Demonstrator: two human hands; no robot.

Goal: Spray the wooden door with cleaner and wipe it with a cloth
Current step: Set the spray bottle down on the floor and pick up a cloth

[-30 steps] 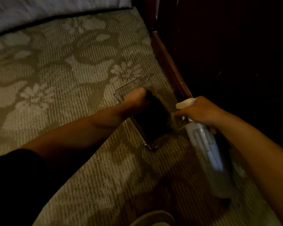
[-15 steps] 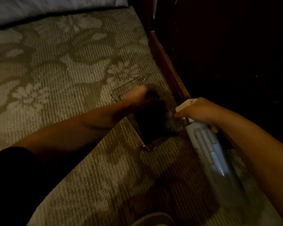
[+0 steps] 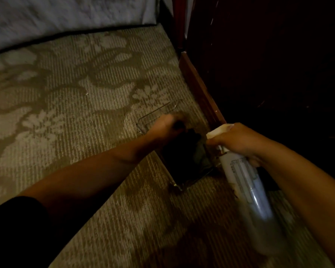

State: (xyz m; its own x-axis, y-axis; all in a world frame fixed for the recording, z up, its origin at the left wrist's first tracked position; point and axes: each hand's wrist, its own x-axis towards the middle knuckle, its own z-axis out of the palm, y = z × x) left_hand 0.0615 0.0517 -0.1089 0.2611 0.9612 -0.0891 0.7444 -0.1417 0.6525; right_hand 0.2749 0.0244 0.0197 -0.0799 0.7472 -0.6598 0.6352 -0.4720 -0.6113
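My right hand (image 3: 238, 142) grips the white head of a clear spray bottle (image 3: 246, 182), whose body tilts down toward me. My left hand (image 3: 168, 126) reaches into a clear box (image 3: 143, 120) on the carpet and closes on a dark cloth (image 3: 186, 151) lying inside it. The dark wooden door (image 3: 269, 64) fills the upper right, very dim, with its reddish wooden base strip (image 3: 197, 88) running along the carpet just beyond the box.
Patterned beige carpet (image 3: 75, 113) covers the floor to the left and front. A pale bedcover edge (image 3: 56, 22) hangs along the top left. A dark sleeve (image 3: 14, 233) covers my left upper arm.
My left hand has gone from lying flat over the dark cloth to bunching its fingers on it, and has shifted slightly up the box. The bottle stays in my right hand.
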